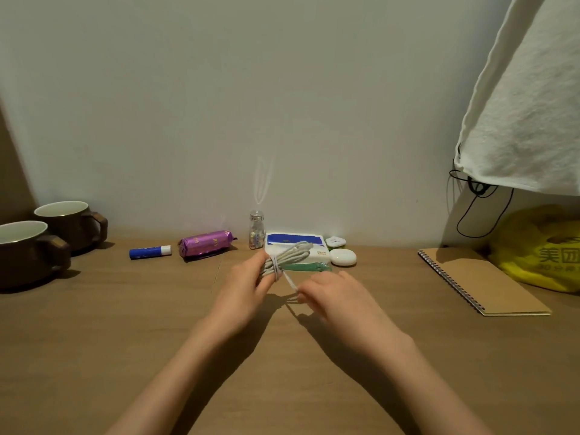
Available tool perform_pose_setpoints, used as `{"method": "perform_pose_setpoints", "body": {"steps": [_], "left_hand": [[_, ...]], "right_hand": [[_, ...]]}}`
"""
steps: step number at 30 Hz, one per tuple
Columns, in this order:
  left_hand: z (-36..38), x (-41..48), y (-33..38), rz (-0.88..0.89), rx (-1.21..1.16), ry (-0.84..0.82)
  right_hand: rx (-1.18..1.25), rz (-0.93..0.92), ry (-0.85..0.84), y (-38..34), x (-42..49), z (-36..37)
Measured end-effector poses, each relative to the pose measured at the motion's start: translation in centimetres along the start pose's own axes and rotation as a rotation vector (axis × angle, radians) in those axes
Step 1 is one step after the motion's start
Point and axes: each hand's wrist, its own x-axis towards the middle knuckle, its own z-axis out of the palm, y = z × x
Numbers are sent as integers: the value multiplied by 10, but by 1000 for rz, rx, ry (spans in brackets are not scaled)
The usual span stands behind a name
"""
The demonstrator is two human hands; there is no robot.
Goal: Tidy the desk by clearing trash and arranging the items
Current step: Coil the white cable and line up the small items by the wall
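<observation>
Left hand grips coiled cable, right hand pinches its tail, blue-topped box just behind.

Pale wall, white cloth hanging at right, black cord beneath

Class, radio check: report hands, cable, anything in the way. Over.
Left hand grips coiled cable bundle. Right hand pinches loose end. White box sits behind.

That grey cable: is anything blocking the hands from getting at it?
Nothing visible does. The left hand grips the coiled cable, and the right hand pinches its loose end.
</observation>
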Motion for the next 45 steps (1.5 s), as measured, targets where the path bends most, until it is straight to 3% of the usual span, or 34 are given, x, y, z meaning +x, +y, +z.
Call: {"method": "perform_pose_setpoints", "body": {"steps": [5,8,10,13,16,19,22,25,30,33,37,41,45], "left_hand": [[6,-9,-4,100,463,-25],[4,-8,-1,196,581,-65],[3,-7,0,295,559,-122],[1,-8,9,365,318,-275],[1,-9,23,256,-82,-454],[3,-9,36,188,-349,-462],[6,-9,43,98,-535,-299],[9,-7,41,-17,-571,-164],[13,-3,32,-147,-558,-91],[13,-3,34,-137,-622,-36],[11,-4,38,-155,-720,-16],[14,-4,44,-291,-1046,-56],[10,-3,48,-357,-1263,-124]], "right_hand": [[-223,-148,156,-11,7,5],[-256,-129,231,4,8,-1],[-136,-67,250,14,6,-8],[239,112,234,26,2,-22],[776,307,77,33,-3,-40],[1078,410,11,36,-6,-45],[1089,455,125,26,2,-35],[1031,450,239,12,10,-22],[842,399,334,7,13,-9],[865,468,361,5,11,-6],[1019,529,394,1,13,-4],[1201,545,465,-7,14,-8],[1213,500,482,-13,12,-11]]}}
